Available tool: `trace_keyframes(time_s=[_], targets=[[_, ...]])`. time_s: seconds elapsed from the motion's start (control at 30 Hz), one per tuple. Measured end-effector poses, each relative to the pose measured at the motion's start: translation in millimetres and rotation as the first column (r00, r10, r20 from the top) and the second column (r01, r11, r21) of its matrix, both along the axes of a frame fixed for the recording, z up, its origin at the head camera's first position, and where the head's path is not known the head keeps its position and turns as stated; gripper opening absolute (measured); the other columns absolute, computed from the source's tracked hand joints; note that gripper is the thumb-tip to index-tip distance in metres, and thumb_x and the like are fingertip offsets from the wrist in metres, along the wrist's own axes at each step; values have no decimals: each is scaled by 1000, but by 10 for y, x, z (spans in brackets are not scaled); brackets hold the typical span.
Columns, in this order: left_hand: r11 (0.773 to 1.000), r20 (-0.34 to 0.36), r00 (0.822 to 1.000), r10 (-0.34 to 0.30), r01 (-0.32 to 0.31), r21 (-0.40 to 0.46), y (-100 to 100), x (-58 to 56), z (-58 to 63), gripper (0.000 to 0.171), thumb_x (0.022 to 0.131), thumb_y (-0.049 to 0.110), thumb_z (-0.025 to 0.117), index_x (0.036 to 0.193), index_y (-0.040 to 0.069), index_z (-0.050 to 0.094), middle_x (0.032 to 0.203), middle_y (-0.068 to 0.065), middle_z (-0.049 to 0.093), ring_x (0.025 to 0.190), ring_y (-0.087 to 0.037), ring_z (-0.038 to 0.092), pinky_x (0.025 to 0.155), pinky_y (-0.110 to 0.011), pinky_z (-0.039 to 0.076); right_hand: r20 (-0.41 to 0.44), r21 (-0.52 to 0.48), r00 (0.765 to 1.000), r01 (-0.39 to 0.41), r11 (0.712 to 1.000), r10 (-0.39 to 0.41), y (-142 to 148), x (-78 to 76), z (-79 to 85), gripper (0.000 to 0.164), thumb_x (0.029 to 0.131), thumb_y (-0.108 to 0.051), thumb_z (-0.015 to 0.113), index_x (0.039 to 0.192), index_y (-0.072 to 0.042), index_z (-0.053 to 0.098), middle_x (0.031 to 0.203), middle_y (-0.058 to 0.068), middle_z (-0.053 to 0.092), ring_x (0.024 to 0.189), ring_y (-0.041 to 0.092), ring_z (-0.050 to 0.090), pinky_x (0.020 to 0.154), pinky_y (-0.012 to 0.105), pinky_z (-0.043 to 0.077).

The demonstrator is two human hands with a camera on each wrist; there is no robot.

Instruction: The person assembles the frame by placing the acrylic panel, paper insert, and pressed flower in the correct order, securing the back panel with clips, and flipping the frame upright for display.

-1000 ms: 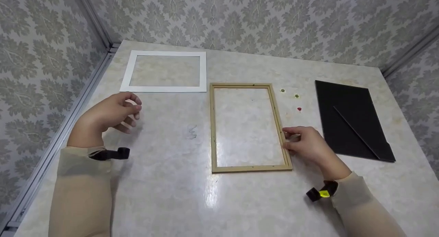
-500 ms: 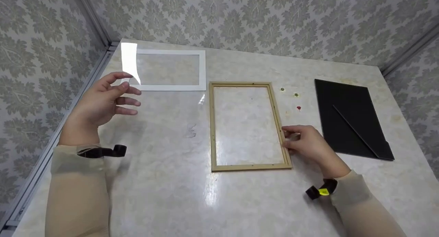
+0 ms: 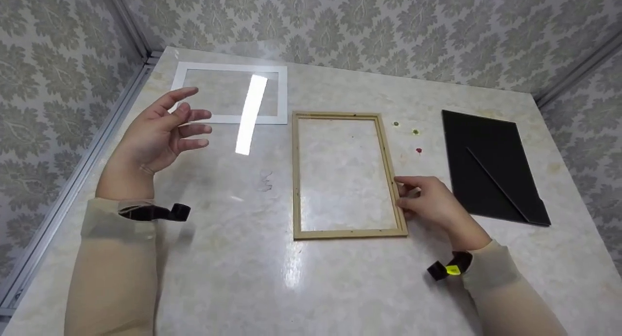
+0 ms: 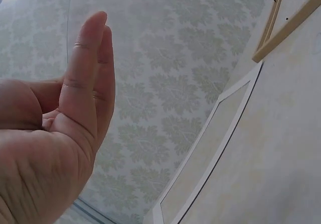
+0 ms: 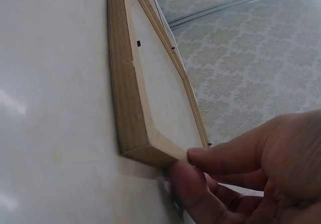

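Note:
Raised over the left of the table, my left hand pinches a clear sheet between thumb and index finger, its other fingers spread. The sheet shows mainly by a bright reflection; most of its outline is hard to see. Behind it lies a white mat border, flat at the table's back left. Thumb and fingertips of my right hand grip the right side of a wooden picture frame, which lies on the table. In the right wrist view those fingertips hold the wooden frame by its edge.
A black backing board with a folded stand leg lies at the right. Between it and the frame are two small green pieces and a small red one. A thin dark squiggle lies left of the frame. Patterned walls enclose the table.
My left hand has risen from the table in front of the mat, lifting the clear sheet; the reflection has shifted right across it. My right hand stays at the frame's side.

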State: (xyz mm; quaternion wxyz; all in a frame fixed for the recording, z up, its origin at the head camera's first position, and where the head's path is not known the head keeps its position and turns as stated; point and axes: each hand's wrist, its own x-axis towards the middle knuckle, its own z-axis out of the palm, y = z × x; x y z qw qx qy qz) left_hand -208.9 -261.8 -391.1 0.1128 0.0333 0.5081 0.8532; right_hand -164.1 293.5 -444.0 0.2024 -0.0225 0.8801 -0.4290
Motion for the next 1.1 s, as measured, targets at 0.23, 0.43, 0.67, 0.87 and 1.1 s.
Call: trace_keyframes(time_s=[0.23, 0.43, 0.67, 0.87, 1.1], targets=[[998, -11, 998, 63, -63, 8, 441, -166, 146, 56, 112, 27, 67, 166, 20, 56, 113, -8, 83, 87, -20, 85, 69, -32, 71, 19, -23, 999, 37, 999, -37, -32, 20, -28, 65, 106, -1, 73, 168, -3, 53, 126, 20, 69, 90, 15, 73, 73, 30, 69], [994, -15, 994, 109, -109, -4, 756, -273, 202, 54, 115, 30, 61, 168, 28, 55, 115, -5, 81, 86, -17, 83, 61, -29, 68, -17, -25, 999, 48, 999, -48, -79, -12, -75, 64, 105, 0, 72, 166, -4, 55, 119, 20, 72, 85, 14, 73, 71, 30, 70], [987, -17, 988, 154, -153, 56, 998, -401, 216, 54, 116, 26, 59, 170, 28, 54, 115, -7, 82, 85, -18, 85, 63, -32, 70, -2, -35, 998, 66, 997, -66, -125, -62, -82, 63, 106, 0, 69, 167, -5, 54, 114, 18, 73, 73, 13, 74, 65, 29, 67], [980, 2, 986, 169, -168, 111, 1101, -523, 149, 55, 115, 24, 63, 169, 18, 55, 107, -8, 86, 74, -18, 84, 58, -28, 67, 29, -74, 994, 103, 992, -102, -196, -125, -115, 63, 108, -1, 66, 169, -8, 52, 109, 15, 72, 69, 14, 74, 65, 31, 68], [987, 36, 986, 160, -161, 27, 1190, -622, 18, 51, 114, 27, 66, 164, 24, 61, 107, -4, 85, 79, -14, 84, 61, -26, 67, -37, -37, 993, 112, 993, -113, -267, -136, -115, 59, 110, -4, 62, 168, -7, 54, 113, 18, 74, 67, 13, 75, 64, 31, 68]])
